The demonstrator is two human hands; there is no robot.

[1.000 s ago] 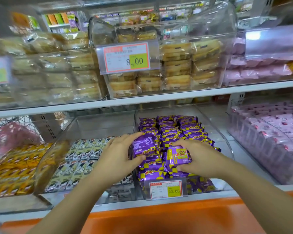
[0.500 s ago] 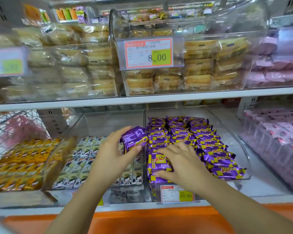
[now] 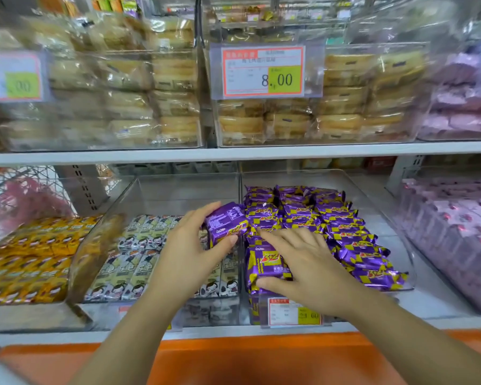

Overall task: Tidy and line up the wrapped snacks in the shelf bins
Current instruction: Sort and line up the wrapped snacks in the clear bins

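Purple and yellow wrapped snacks [image 3: 347,232] fill a clear shelf bin [image 3: 397,240] on the lower shelf. My left hand [image 3: 189,251] holds one purple snack pack [image 3: 227,223] between thumb and fingers, lifted above the divider at the bin's left wall. My right hand [image 3: 303,262] lies spread and flat on the front packs, its thumb against the front edge of one pack [image 3: 264,262].
Left of it, a clear bin of white and black cartoon packs [image 3: 128,262], then yellow packs [image 3: 25,259]. Pink packs [image 3: 456,226] sit to the right. Cakes fill bins on the upper shelf [image 3: 261,152]. An orange ledge [image 3: 233,357] runs below.
My left hand lifted a purple pack out of the pile and up to the left. My right hand let go of its pack and spread flat over the front packs.
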